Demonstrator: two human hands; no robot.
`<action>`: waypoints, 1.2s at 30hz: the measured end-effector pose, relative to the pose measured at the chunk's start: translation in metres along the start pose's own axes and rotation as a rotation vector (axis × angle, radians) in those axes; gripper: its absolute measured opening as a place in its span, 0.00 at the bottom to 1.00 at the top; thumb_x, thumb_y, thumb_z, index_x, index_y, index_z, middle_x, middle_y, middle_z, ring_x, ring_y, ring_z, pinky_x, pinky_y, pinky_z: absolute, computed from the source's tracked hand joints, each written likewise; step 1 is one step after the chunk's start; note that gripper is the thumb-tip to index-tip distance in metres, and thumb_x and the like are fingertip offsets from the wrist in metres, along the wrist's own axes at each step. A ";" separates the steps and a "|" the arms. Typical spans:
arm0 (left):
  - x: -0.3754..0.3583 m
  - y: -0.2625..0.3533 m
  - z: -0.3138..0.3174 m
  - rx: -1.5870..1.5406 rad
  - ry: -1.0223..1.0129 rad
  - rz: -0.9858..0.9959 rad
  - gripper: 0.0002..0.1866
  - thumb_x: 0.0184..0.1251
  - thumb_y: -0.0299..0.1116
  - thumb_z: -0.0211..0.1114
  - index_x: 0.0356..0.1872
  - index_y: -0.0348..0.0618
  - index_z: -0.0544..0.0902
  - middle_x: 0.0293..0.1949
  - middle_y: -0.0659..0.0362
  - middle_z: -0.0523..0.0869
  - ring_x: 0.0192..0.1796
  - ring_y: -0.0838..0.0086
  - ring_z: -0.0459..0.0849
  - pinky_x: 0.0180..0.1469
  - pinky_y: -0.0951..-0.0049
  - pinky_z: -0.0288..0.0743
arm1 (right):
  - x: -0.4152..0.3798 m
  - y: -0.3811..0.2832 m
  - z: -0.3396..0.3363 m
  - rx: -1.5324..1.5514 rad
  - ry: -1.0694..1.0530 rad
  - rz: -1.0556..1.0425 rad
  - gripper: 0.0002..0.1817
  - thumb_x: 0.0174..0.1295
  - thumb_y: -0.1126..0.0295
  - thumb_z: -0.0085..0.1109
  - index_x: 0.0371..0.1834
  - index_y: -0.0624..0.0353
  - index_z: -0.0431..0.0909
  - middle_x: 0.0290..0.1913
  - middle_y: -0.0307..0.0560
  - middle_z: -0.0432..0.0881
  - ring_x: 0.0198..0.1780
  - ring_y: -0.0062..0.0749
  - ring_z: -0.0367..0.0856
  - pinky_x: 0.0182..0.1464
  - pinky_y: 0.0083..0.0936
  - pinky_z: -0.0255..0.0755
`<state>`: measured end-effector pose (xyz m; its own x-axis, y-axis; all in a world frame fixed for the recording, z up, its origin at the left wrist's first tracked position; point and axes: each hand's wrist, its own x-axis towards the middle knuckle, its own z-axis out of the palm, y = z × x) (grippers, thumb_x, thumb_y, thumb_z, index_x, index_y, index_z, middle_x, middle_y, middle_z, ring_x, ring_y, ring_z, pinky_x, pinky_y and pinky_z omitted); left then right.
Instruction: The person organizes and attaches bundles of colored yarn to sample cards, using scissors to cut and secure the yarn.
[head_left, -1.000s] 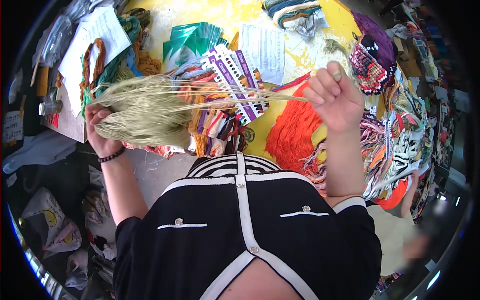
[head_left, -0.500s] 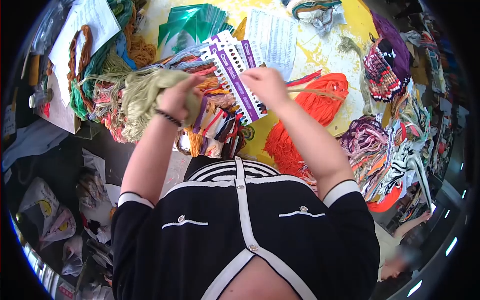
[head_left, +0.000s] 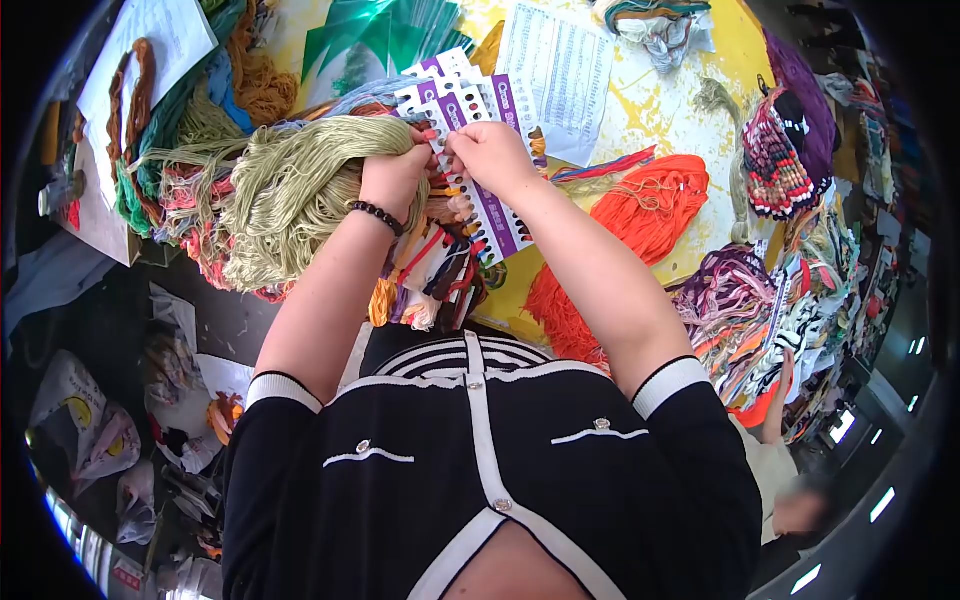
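Observation:
A thick hank of pale green thread (head_left: 300, 185) hangs over and beside my left hand (head_left: 393, 178), which wears a dark bead bracelet and is closed around part of it. My right hand (head_left: 492, 160) is pinched at the edge of a white and purple punched card (head_left: 487, 215); whatever lies between its fingertips is too small to make out. Both hands are close together over the cards. Threads of many colours (head_left: 430, 260) hang from the holes along the card's left side. Behind it, another purple and white card (head_left: 512, 100) overlaps.
Orange-red thread (head_left: 650, 210) lies right of the cards. Green plastic sleeves (head_left: 375, 45) and a printed sheet (head_left: 556, 80) are at the back. Mixed thread bundles (head_left: 735, 290) cover the right side. Brown thread (head_left: 135, 105) rests on paper at left. Another person (head_left: 775, 470) is at lower right.
My right hand has moved left to the card's edge, and my left hand has moved right towards it. The pale green hank now spreads wider, and the view has shifted slightly.

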<state>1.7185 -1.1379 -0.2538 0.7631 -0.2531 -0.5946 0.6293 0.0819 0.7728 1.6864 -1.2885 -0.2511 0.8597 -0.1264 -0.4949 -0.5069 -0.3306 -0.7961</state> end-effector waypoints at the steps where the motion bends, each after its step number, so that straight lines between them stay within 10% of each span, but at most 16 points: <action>1: 0.001 0.000 -0.001 0.026 -0.010 0.023 0.04 0.58 0.20 0.60 0.34 0.38 0.76 0.29 0.60 0.80 0.29 0.77 0.79 0.31 0.78 0.73 | 0.000 0.000 0.000 -0.008 0.001 0.002 0.16 0.59 0.62 0.50 0.23 0.59 0.83 0.23 0.45 0.84 0.27 0.37 0.82 0.36 0.33 0.73; 11: 0.005 -0.002 -0.001 0.096 -0.057 0.066 0.03 0.57 0.22 0.63 0.32 0.38 0.77 0.29 0.61 0.81 0.30 0.78 0.79 0.33 0.78 0.73 | -0.008 -0.017 0.008 -0.449 0.141 -0.169 0.14 0.62 0.62 0.47 0.31 0.59 0.80 0.31 0.59 0.81 0.35 0.56 0.79 0.41 0.43 0.73; 17: 0.004 0.000 -0.016 0.716 -0.068 0.471 0.03 0.60 0.22 0.63 0.34 0.39 0.78 0.32 0.62 0.81 0.33 0.77 0.80 0.36 0.78 0.73 | -0.004 0.016 0.002 0.143 0.052 -0.110 0.11 0.64 0.65 0.49 0.41 0.61 0.75 0.29 0.51 0.83 0.35 0.42 0.84 0.38 0.35 0.74; 20: -0.021 0.024 0.001 -0.264 -0.087 0.058 0.07 0.62 0.22 0.63 0.39 0.42 0.75 0.35 0.60 0.81 0.37 0.76 0.80 0.43 0.75 0.74 | -0.010 0.005 -0.003 0.189 0.027 -0.014 0.11 0.64 0.72 0.48 0.47 0.63 0.70 0.35 0.51 0.83 0.36 0.34 0.86 0.37 0.29 0.76; 29: -0.023 0.020 0.007 0.003 -0.125 0.308 0.08 0.62 0.23 0.65 0.40 0.39 0.75 0.36 0.61 0.82 0.36 0.77 0.80 0.41 0.76 0.75 | -0.009 0.018 0.001 0.259 0.043 -0.017 0.09 0.66 0.72 0.47 0.46 0.64 0.70 0.34 0.48 0.82 0.34 0.29 0.84 0.36 0.25 0.75; 36: -0.023 0.016 0.008 -0.253 -0.218 0.095 0.06 0.65 0.24 0.61 0.41 0.38 0.74 0.39 0.59 0.82 0.36 0.77 0.80 0.41 0.79 0.74 | -0.009 0.019 0.000 0.422 0.004 0.005 0.08 0.66 0.73 0.47 0.46 0.63 0.70 0.34 0.44 0.81 0.32 0.24 0.79 0.35 0.21 0.72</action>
<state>1.7102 -1.1389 -0.2259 0.7880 -0.4302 -0.4403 0.5942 0.3448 0.7266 1.6693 -1.2939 -0.2621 0.8569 -0.1307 -0.4986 -0.4919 0.0819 -0.8668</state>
